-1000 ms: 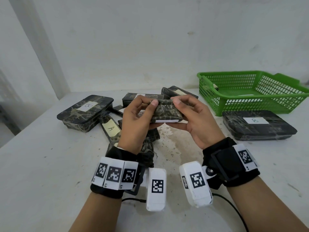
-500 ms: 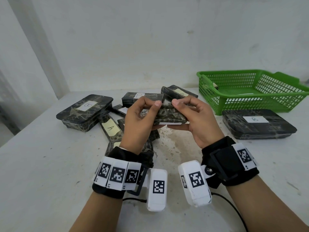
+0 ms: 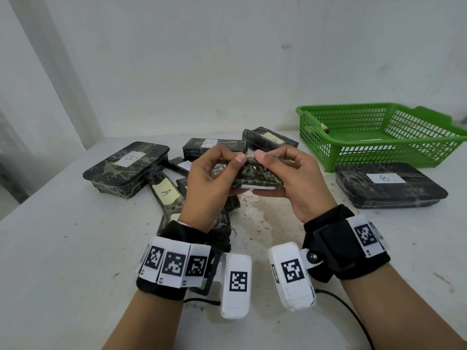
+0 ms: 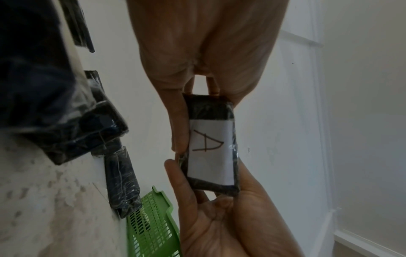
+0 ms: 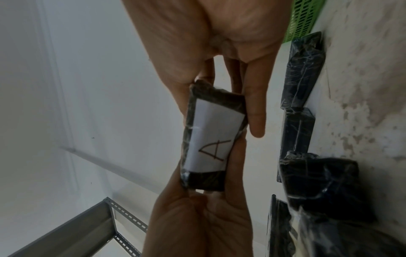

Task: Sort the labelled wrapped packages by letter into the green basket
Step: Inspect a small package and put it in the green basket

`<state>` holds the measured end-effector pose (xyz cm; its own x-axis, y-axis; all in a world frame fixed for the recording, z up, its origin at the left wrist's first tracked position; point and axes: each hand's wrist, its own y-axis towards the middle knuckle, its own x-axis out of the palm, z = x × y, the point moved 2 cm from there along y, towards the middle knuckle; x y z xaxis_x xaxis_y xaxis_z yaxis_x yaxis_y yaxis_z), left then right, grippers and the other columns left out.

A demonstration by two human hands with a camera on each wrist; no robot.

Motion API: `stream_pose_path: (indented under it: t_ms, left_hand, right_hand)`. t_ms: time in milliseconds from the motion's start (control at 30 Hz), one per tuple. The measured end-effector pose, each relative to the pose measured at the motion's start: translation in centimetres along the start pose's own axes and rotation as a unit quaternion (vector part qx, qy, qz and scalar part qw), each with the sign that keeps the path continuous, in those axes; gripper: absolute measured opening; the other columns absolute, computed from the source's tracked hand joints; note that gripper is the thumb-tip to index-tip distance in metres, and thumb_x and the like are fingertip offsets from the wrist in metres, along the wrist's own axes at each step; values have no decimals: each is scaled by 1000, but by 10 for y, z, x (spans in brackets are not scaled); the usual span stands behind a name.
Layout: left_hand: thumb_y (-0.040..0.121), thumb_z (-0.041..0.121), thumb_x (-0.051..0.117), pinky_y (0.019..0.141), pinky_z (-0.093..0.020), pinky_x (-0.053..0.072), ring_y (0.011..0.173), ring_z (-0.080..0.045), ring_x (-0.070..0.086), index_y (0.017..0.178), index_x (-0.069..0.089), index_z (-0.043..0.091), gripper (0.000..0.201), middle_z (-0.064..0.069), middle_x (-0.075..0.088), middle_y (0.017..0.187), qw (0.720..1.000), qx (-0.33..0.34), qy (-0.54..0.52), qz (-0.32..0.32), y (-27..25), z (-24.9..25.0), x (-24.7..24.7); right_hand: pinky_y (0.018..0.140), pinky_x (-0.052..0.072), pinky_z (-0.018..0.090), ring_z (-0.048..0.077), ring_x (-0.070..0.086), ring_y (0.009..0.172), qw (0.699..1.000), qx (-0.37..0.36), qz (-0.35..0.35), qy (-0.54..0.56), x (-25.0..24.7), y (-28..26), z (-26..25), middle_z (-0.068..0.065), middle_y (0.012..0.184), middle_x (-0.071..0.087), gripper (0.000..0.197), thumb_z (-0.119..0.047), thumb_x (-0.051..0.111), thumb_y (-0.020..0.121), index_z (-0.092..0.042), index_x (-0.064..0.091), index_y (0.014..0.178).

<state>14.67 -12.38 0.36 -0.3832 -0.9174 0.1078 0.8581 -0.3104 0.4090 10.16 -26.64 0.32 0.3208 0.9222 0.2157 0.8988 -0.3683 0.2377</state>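
over a stained white table (image 3: 75, 248), left hand (image 3: 209, 183) and right hand (image 3: 300, 183) both pinch one small package (image 3: 255, 173) labelled a.

So both hands hold one small A package (image 3: 255, 174) up over the middle of the table (image 3: 63, 248), left hand (image 3: 209, 183) on its left end, right hand (image 3: 298, 183) on its right. The pile (image 3: 212, 145) sits behind and left of the hands, with a big B box (image 3: 129, 168) at its far left. Basket (image 3: 379, 137) is back right, another B box (image 3: 389, 185) right in front of it.
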Motion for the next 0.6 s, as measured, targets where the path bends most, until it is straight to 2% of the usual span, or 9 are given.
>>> stream_pose_path:
  t_ms: [100, 167, 233, 300, 367, 433, 500, 567, 600]
  left_hand:
    - [96, 16, 61, 66, -34, 60, 84, -21, 68, 87, 58, 6, 14, -18, 62, 95, 1000, -11, -11, 6, 1, 1, -3]
    - [95, 19, 62, 70, -34, 60, 89, -22, 68, 89, 60, 10, 11, -18, 64, 101, 999, -24, -24, -8, 1, 1, -4]
    - [94, 13, 63, 68, -34, 61, 89, -23, 69, 84, 60, 12, 10, -20, 65, 103, 1000, -13, -23, -10, 1, 3, -4]
    - [94, 10, 63, 64, -35, 61, 84, -23, 69, 80, 60, 12, 15, -22, 66, 98, 1000, 4, -12, -2, 1, 2, -3]
    - [95, 11, 62, 63, -35, 61, 81, -20, 70, 79, 58, 10, 16, -15, 66, 92, 1000, 10, -9, 7, 1, 2, -3]
    - [96, 14, 61, 66, -34, 61, 83, -18, 71, 86, 57, 6, 13, -12, 65, 94, 1000, -3, -19, 17, 2, 1, -6]
    - [97, 21, 62, 71, -36, 60, 91, -21, 70, 97, 58, 4, 17, -15, 64, 101, 998, -25, -52, 7, 3, 1, -9]
    - [89, 27, 67, 77, -37, 59, 99, -26, 69, 106, 61, 6, 27, -17, 65, 110, 995, -44, -81, -25, 3, 2, -9]
    - [85, 25, 69, 79, -36, 59, 99, -26, 70, 109, 62, 7, 31, -15, 66, 112, 994, -47, -88, -39, 3, 3, -8]
  right_hand:
    - [66, 62, 39, 16, 70, 80, 1000, 5, -29, 1, 0, 0, -3, 0, 79, 71, 13, -24, 73, 81, -14, 64, 83]
    - [63, 61, 37, 17, 71, 80, 1000, -8, -28, -3, -1, 0, -6, 1, 79, 71, 10, -20, 72, 84, -13, 64, 84]
    - [58, 60, 36, 18, 71, 79, 1000, -14, -18, 2, -2, 0, -6, 3, 78, 71, 9, -17, 72, 85, -13, 64, 81]
    - [57, 61, 37, 19, 72, 79, 1000, -13, -14, 3, -2, 0, -5, 5, 80, 71, 10, -15, 71, 86, -12, 63, 80]
    - [61, 61, 37, 19, 71, 82, 999, -1, -31, 7, -1, 1, -4, 5, 84, 71, 8, -16, 69, 87, -12, 63, 85]
    - [68, 61, 35, 17, 70, 88, 998, 11, -64, 18, 0, 1, -5, 5, 92, 70, 13, -19, 69, 85, -12, 65, 95]
    - [71, 61, 34, 17, 70, 91, 997, 8, -71, 21, -1, 1, -6, 7, 100, 70, 20, -17, 70, 82, -13, 67, 101]
    - [71, 61, 34, 20, 72, 90, 998, -3, -50, 27, -2, 2, -7, 9, 100, 72, 15, -7, 69, 86, -15, 68, 100]
    - [70, 61, 34, 21, 72, 88, 999, -7, -39, 34, -4, 2, -7, 9, 98, 72, 15, -5, 68, 87, -15, 69, 98]
